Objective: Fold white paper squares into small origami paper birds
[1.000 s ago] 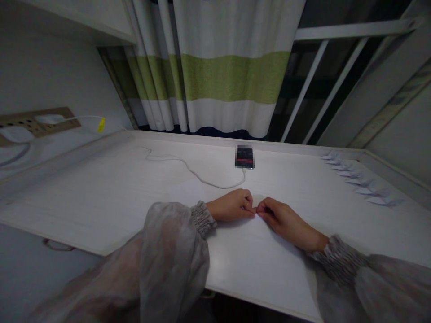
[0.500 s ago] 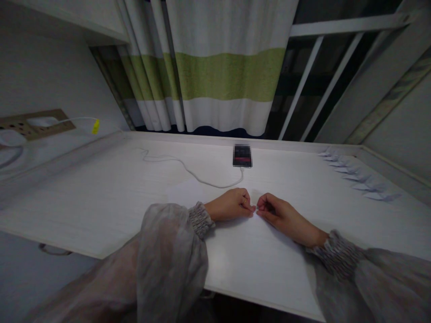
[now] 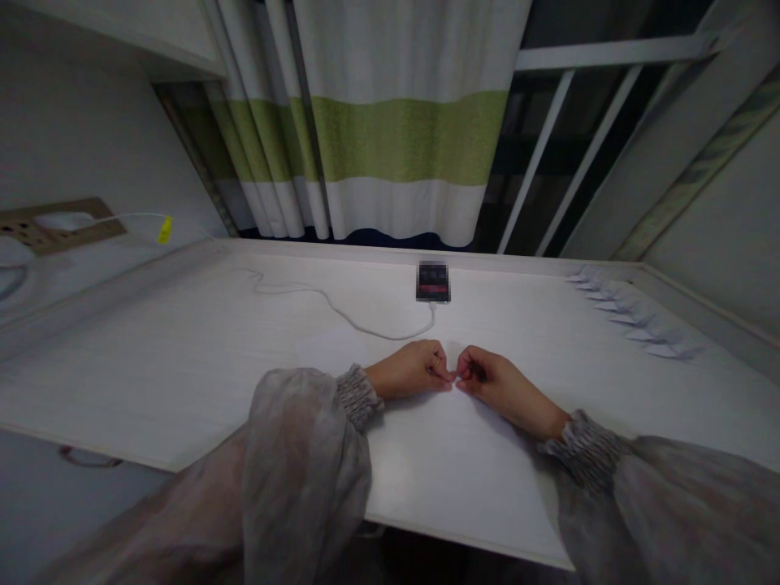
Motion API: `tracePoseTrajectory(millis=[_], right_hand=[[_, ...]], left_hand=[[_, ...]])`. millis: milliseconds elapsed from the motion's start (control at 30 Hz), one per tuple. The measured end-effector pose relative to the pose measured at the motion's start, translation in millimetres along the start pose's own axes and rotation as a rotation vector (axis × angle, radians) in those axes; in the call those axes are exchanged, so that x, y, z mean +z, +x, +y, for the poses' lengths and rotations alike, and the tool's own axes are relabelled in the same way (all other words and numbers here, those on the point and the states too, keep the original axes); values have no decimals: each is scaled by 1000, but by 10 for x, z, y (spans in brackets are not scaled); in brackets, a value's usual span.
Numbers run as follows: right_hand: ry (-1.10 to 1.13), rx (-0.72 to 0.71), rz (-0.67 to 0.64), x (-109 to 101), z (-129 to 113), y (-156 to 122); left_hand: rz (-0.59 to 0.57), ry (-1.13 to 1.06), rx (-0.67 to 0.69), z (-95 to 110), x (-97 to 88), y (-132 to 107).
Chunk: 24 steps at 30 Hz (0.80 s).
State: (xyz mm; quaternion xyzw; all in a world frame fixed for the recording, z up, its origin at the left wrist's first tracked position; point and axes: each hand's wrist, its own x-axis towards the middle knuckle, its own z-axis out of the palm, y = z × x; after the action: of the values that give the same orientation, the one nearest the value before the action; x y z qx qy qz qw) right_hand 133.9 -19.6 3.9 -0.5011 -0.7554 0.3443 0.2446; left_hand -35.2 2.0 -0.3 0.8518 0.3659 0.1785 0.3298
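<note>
1. While both hands meet just above the desk (image 3: pixel 420 479), the step in hand looks like fine fingertip work on a small pale piece (image 3: pixel 455 374), probably paper being shaped or creased.

2. The left hand (image 3: pixel 414 370) has its thumb and forefinger drawn together at the piece; its other fingers are curled in. The right hand (image 3: pixel 509 392) pinches from the opposite side, thumb below and bent forefinger above. The two sets of fingertips are almost touching, with the piece between them.

3. As I judge it, the next move calls for a light, steady pinch on both sides and very small finger motions, since a hard pull could tear or crumple something so slight.

4. The piece sits near the middle of the desk, on the near side of the dark device (image 3: pixel 433 282) and its white cable (image 3: pixel 383 335). Only a whitish sliver shows between the fingertips; its full outline, folds and underside are hidden, so I cannot tell its shape.

5. Well apart, at the desk's right side, folded white pieces (image 3: pixel 643 334) with pointed ends stand in a slanting row. A flat white sheet (image 3: pixel 329 347) lies just beyond the left sleeve.
</note>
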Motion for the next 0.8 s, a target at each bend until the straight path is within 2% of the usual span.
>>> tracePoseTrajectory(millis=[200, 433, 567, 800], right_hand=[[0, 53, -41, -3, 11, 75], [-83, 30, -113, -68, 22, 96], [-87, 28, -148, -116, 43, 111], [18, 117, -254, -186, 81, 159]], left_hand=[[-36, 0, -7, -10, -13, -2], [-142, 235, 67, 48, -99, 6], [-103, 395, 37, 73, -111, -14], [-101, 350, -32, 103, -110, -57]])
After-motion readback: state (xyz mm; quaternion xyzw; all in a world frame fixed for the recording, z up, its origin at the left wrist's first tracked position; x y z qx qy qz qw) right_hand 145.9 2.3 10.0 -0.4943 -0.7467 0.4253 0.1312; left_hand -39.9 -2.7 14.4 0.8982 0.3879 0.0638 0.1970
